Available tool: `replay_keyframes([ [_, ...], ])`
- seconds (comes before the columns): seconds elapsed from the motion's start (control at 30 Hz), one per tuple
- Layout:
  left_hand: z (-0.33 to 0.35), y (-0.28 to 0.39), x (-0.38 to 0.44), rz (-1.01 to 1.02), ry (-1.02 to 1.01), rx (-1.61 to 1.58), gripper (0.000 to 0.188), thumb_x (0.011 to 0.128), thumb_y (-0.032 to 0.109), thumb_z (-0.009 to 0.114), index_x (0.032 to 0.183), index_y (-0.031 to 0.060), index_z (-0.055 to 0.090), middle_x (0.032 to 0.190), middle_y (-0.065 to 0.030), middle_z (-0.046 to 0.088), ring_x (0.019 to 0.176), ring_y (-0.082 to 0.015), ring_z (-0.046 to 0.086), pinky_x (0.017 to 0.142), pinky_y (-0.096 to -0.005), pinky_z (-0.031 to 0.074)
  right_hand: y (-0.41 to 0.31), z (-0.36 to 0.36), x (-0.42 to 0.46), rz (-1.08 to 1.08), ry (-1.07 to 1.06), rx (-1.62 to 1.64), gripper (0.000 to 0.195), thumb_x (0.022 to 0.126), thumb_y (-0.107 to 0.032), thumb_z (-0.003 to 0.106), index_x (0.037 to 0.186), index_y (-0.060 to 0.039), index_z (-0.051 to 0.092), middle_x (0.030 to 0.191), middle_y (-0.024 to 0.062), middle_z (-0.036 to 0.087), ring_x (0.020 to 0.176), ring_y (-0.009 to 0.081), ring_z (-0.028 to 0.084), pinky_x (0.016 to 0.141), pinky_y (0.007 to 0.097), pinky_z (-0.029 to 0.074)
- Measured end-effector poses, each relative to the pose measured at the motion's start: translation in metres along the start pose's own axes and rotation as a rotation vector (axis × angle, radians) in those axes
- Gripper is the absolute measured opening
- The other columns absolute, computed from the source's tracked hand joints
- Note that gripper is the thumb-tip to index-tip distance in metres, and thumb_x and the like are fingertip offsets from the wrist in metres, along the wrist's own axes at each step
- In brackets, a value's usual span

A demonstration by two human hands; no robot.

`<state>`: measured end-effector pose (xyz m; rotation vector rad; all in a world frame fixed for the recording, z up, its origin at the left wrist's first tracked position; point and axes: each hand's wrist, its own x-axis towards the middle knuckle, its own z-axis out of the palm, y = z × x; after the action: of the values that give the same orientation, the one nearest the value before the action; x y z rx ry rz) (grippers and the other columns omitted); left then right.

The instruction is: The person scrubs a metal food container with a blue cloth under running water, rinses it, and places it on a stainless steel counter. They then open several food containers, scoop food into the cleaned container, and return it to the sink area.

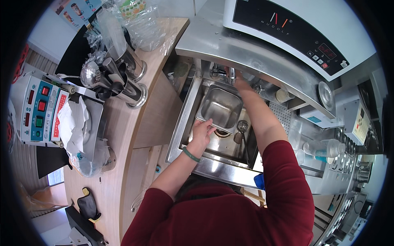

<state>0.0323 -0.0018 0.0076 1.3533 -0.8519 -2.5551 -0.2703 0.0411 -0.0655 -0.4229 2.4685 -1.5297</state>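
Note:
My left hand point(201, 132), with a green bangle at the wrist, grips the near rim of a square stainless steel pan point(220, 107). The pan is held over the sink basin point(227, 150), below the tap. My right hand point(235, 75) reaches to the metal tap point(231, 77) at the back of the sink; the tap partly hides its fingers, so its hold is unclear. In the basin, right of the pan, lies a long-handled strainer or ladle point(243, 126). A drain opening point(222, 133) shows under the pan's near edge.
A steel shelf point(209, 46) bearing a white machine point(292, 30) overhangs the tap. On the wooden counter point(154, 70) at left stand steel containers of utensils point(132, 92) and a sealing machine point(40, 107). Right of the sink are a perforated drain tray point(280, 115) and a clear plastic bottle point(323, 148).

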Motion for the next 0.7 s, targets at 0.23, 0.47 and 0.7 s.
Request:
replay_keyframes([
  [0.23,0.001,-0.002,-0.001,0.042,0.003,0.033,0.018,0.077,-0.001,0.062,0.082,0.0093,0.048,0.084,-0.0051,0.055,0.076,-0.0177,0.055,0.071,-0.0355,0.055,-0.037,-0.024,-0.02,-0.099,0.113,-0.21,0.037,0.091,-0.034,0.041,0.117,-0.0103,0.049,0.117,0.0099,0.051,0.108,0.0206,0.047,0.08,0.0325,0.039],
  [0.47,0.006,-0.001,-0.003,0.054,0.009,0.032,0.018,0.077,-0.001,0.063,0.079,0.0096,0.048,0.081,-0.0038,0.055,0.075,-0.017,0.054,0.07,-0.0349,0.054,-0.056,-0.03,-0.037,-0.111,0.126,-0.282,0.038,0.09,-0.032,0.04,0.118,-0.0081,0.05,0.121,0.0136,0.049,0.114,0.0274,0.043,0.09,0.0368,0.035],
  [0.7,0.009,-0.002,0.001,0.06,0.009,0.03,0.016,0.077,-0.002,0.062,0.081,0.0091,0.051,0.082,-0.0042,0.057,0.077,-0.0176,0.057,0.07,-0.0347,0.054,-0.072,-0.031,-0.048,-0.118,0.079,-0.368,0.039,0.089,-0.03,0.04,0.119,-0.0064,0.05,0.124,0.0167,0.048,0.119,0.0332,0.04,0.098,0.0405,0.033],
])
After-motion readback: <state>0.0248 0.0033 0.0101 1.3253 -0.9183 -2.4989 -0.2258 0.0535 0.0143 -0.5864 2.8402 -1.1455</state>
